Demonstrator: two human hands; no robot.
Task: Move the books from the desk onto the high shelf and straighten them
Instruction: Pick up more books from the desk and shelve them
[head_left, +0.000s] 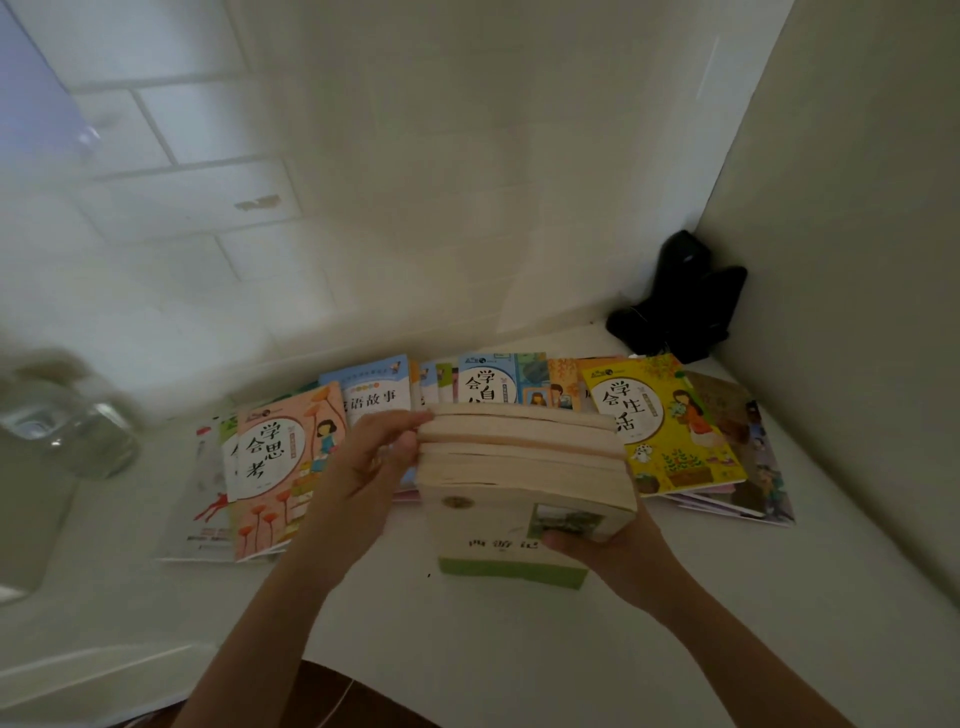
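I hold a stack of thick cream-paged books (524, 457) above the white surface (467, 649), page edges facing me; its top cover is white and green. My left hand (371, 457) grips the stack's left side with fingers over the upper edge. My right hand (602, 540) holds the right near corner, thumb on the cover. Behind the stack, thin colourful books lie fanned flat: a pink one (280, 467) at left, a blue one (371, 389), and a yellow one (665, 421) at right.
A black object (680, 301) sits in the back right corner where the white walls meet. A clear glass jar (67, 426) stands at the left, blurred. A tiled wall rises behind the books. A side panel closes the right.
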